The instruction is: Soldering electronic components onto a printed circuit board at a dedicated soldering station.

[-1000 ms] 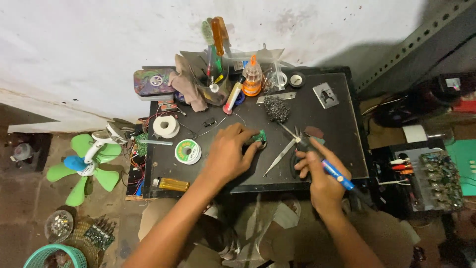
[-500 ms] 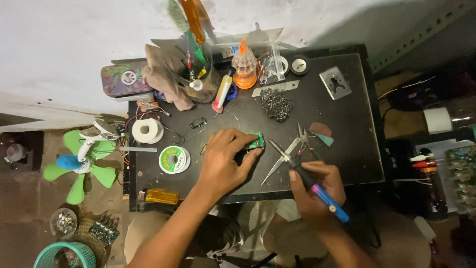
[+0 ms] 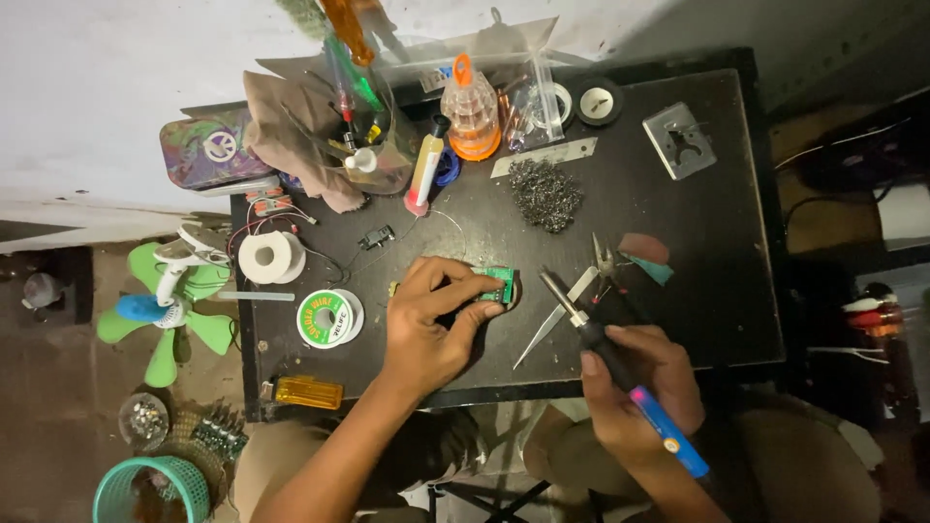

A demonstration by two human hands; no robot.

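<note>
At a small black work table [image 3: 678,242], our left hand [image 3: 426,324] pinches a small green circuit board [image 3: 499,284] by its edges, thumb and fingers closed around it, holding it down near the middle of the tabletop. Our right hand [image 3: 639,387] is wrapped around a soldering iron [image 3: 620,373] with a black grip and blue handle, its tip aimed toward the board from the right but apart from it. We judge the board light, stiff and fragile, best held by its bare edges, away from any joints; the iron wants a firm grip well back from its metal end. Tweezers [image 3: 554,324] lie just beside the iron's tip, and a pad of metal wool [image 3: 545,194] sits farther back. To the left rest a solder spool [image 3: 327,318] and a roll of white tape [image 3: 264,258]; a clear jar of tools [image 3: 373,155] stands at the far edge against a pale wall. The matte top is crowded. On the floor to the left we see a green fan [image 3: 165,305] and a teal basket [image 3: 150,489].
</note>
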